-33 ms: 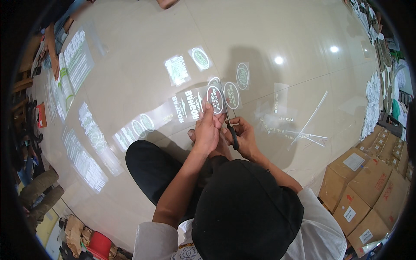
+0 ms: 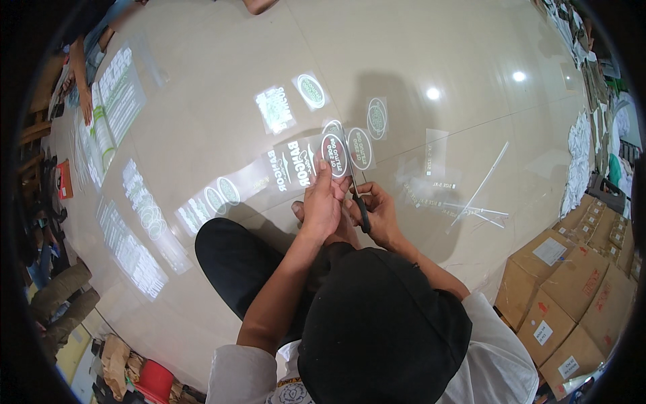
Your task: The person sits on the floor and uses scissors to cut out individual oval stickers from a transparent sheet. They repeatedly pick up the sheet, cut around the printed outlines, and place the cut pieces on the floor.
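My left hand (image 2: 324, 207) pinches a clear film strip with white oval and lettering prints (image 2: 291, 165), its thumb resting on the lower edge of an oval. The strip stretches away to the left over the floor. Black-handled scissors (image 2: 364, 217) are gripped in my right hand (image 2: 379, 214). Their blades point away from me, along the strip's right edge beside the oval. Just right of the blades is a separate-looking clear piece with an oval print (image 2: 360, 149). Whether the blades are parted is too small to tell.
Loose printed film pieces (image 2: 275, 109) lie ahead, with stacks of printed sheets (image 2: 131, 248) at left. Thin film offcuts (image 2: 479, 185) are on the right. Cardboard boxes (image 2: 562, 289) stand at the lower right. Another person's hand (image 2: 86, 108) rests near sheets at the upper left.
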A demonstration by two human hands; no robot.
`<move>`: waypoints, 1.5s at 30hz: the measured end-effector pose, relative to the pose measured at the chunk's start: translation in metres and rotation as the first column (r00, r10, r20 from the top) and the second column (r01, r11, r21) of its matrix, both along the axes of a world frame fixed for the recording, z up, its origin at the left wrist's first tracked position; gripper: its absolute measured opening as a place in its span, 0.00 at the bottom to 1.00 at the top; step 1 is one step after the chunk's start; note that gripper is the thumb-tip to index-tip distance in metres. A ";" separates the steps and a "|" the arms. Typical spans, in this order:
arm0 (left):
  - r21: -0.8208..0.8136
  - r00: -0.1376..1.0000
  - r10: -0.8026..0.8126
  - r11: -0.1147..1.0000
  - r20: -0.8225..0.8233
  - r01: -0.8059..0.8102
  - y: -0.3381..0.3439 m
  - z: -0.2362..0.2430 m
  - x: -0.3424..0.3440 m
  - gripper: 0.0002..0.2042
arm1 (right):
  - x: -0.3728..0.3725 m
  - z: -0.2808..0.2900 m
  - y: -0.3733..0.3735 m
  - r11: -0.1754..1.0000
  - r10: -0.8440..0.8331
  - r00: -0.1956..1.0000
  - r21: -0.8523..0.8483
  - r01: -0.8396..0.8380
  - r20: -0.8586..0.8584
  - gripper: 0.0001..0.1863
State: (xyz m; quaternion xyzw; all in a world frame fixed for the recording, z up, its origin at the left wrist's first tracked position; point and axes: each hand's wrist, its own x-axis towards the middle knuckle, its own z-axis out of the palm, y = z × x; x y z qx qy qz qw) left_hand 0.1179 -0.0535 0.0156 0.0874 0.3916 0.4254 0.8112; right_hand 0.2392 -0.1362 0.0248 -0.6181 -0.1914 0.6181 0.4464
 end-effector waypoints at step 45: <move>-0.025 0.962 0.215 0.977 0.167 -0.213 0.034 0.006 -0.020 0.21 | 0.013 -0.023 -0.016 0.991 -0.021 1.000 0.133 0.023 -0.023 0.26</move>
